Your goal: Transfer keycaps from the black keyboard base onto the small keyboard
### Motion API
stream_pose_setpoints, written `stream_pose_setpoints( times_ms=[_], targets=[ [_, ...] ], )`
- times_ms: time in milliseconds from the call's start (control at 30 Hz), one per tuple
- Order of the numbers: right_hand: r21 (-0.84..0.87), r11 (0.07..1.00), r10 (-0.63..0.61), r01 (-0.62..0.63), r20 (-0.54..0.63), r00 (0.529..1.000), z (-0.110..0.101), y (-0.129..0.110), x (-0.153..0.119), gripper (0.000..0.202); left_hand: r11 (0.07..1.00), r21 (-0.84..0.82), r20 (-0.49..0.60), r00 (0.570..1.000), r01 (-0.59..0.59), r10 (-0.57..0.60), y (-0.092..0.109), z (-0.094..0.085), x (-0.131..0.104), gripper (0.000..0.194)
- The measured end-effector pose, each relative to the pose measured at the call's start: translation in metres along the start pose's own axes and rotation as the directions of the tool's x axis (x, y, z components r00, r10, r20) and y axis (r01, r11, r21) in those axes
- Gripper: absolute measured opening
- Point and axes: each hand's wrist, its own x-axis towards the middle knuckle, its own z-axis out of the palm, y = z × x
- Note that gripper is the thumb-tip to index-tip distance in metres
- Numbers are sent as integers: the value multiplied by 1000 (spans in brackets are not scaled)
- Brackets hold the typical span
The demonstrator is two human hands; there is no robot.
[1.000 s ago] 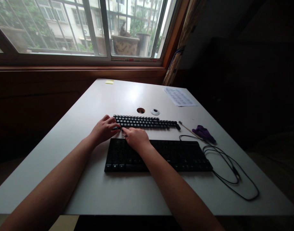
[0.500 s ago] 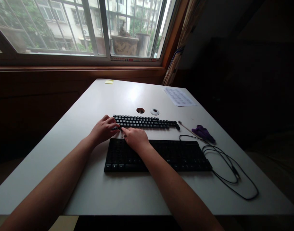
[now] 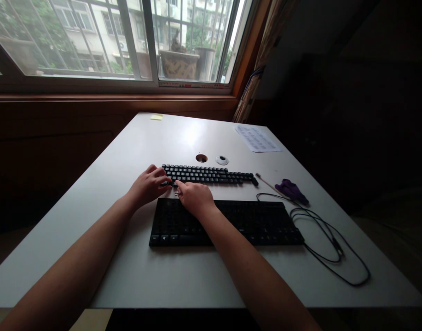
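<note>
Counted: one keyboard (image 3: 266, 225). Near its far edge: one left hand (image 3: 147, 185), one right hand (image 3: 197, 198). Beyond: keycaps (image 3: 197, 173), dozens; one hole (image 3: 201, 158), one ring (image 3: 218, 162), one note (image 3: 156, 117). Right of it: one cable (image 3: 361, 257), one cloth (image 3: 291, 191).

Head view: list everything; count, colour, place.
table: 1, white, centre
keyboard: 1, black, table front
loose keycaps: many, black, beyond keyboard
cable: 1, black, keyboard's right
cloth: 1, purple, right of keycaps
stick: 1, pale, beside cloth
paper: count unclear, white, table's far right
note: 1, yellow, table's far left
hole: 1, dark, beyond keycaps
ring: 1, white, beside hole
window: 1, grey-framed, beyond table
curtain: 1, brownish, window's right
pots: several, brown/grey, outside
trees: several, green, outside
buildings: count unclear, pale, outside
left hand: 1, keycaps' left end
right hand: 1, beside left hand
</note>
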Motion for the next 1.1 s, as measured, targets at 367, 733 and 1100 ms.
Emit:
stream_pose_setpoints(
  times_ms=[367, 733, 1100],
  targets=[
    [-24, 996, -92, 91, -39, 995, -6, -1, -2, 39, 1000, -5, 4, 1000, 1, -1, 0, 0, 0, 13],
    [-20, 987, -158, 158, -12, 987, -1, 1, 0, 41, 1000, 1, -8, 1000, -5, 5, 1, -1, 0, 13],
    [-22, 988, -151, 151, 2, 989, -3, 0, 0, 39, 1000, 2, -5, 1000, -12, 12, -1, 1, -1, 13]
  ],
)
